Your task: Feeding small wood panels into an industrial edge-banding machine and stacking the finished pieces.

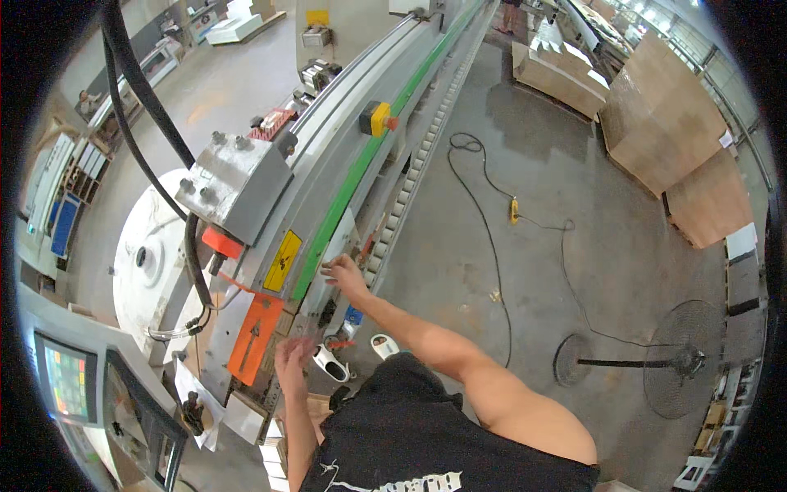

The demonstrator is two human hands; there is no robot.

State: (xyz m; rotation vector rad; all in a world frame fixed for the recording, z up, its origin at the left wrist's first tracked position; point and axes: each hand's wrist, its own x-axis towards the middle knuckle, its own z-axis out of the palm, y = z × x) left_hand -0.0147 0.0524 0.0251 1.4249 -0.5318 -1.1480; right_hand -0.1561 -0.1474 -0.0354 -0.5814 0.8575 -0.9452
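Observation:
My right hand point(346, 276) reaches to the near end of a long grey edge-processing machine point(328, 172), beside its green strip point(352, 176). Its fingers are bent and slightly apart at the edge of a pale, narrow panel point(338, 238); no object shows between them. Lower and to the left, my left hand point(293, 361) is raised near an orange plate point(254, 338) with a dark arrow. Motion smears its fingers, so I cannot tell whether they hold anything. A row of pale rollers point(410, 184) runs along the machine's right side.
A control screen point(70, 379) stands at lower left. A yellow-and-red stop button box point(379, 120) sits on the machine. Cables point(471, 197) cross the floor at right, leading toward a standing fan point(680, 359). Large cardboard-covered stacks point(664, 115) stand beyond. White shoes point(330, 363) show below my hands.

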